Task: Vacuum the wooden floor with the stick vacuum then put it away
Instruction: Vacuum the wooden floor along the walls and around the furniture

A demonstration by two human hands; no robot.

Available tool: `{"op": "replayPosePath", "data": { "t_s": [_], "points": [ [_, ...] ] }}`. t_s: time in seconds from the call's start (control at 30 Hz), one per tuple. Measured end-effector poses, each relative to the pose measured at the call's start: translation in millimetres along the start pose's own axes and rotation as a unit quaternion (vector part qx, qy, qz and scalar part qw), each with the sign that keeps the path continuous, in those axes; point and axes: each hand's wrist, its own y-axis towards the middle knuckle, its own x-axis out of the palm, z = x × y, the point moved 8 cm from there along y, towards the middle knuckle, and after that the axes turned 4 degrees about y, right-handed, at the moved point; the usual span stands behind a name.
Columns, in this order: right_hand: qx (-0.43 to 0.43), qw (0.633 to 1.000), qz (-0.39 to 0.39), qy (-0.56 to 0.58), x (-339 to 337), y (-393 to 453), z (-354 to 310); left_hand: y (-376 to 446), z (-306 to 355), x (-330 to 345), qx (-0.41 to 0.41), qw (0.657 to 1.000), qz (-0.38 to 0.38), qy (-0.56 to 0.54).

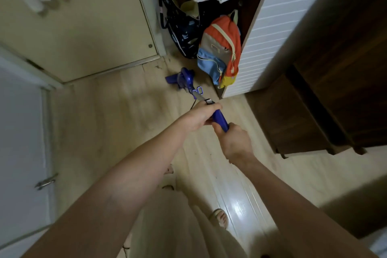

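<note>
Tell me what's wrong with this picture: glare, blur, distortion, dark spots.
Head view: a bright glare patch washes out the wooden floor near the bottom; the wide angle bends the door and the white cabinet; the top-left corner is smeared by blur; the dark wooden furniture on the right sits in shadow. Both hands and the blue stick vacuum read clearly.

Single view: head-worn wide-angle camera, looks forward and steeply down from standing height. Both forearms run up from bottom edge toward centre. Wooden floor (129, 115) fills middle ground, near. Closed door (83, 33) at upper left, backpack (219, 48) at upper centre. Edges bent by lens.
</note>
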Motion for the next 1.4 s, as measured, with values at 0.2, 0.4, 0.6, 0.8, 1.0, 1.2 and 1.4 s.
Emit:
{"op": "replayPosePath", "data": {
  "t_s": [0.2,0.4,0.6,0.8,1.0,1.2,1.4],
  "points": [
    [-0.017,0.998,-0.038,0.041,10,2,9,-1,-13,3,-0.005,1.000,0.017,-0.008],
    [-0.032,0.998,-0.037,0.031,16,52,5,44,-7,-1,0.015,0.999,0.040,-0.025],
    [-0.064,0.997,-0.021,0.039,50,106,-4,96,-12,-24,0.040,0.997,0.061,-0.021],
    [-0.073,0.996,-0.018,0.038,69,129,7,128,-26,-28,0.048,0.998,0.035,-0.009],
    [-0.055,0.998,0.004,0.026,53,116,23,123,-28,-8,0.044,0.998,0.036,-0.007],
    [-0.065,0.997,0.001,0.034,59,122,-13,123,-16,-34,0.048,0.994,0.095,-0.026],
    [-0.060,0.998,0.011,0.019,42,105,-16,99,-2,-26,0.054,0.991,0.116,-0.022]
  ]
}}
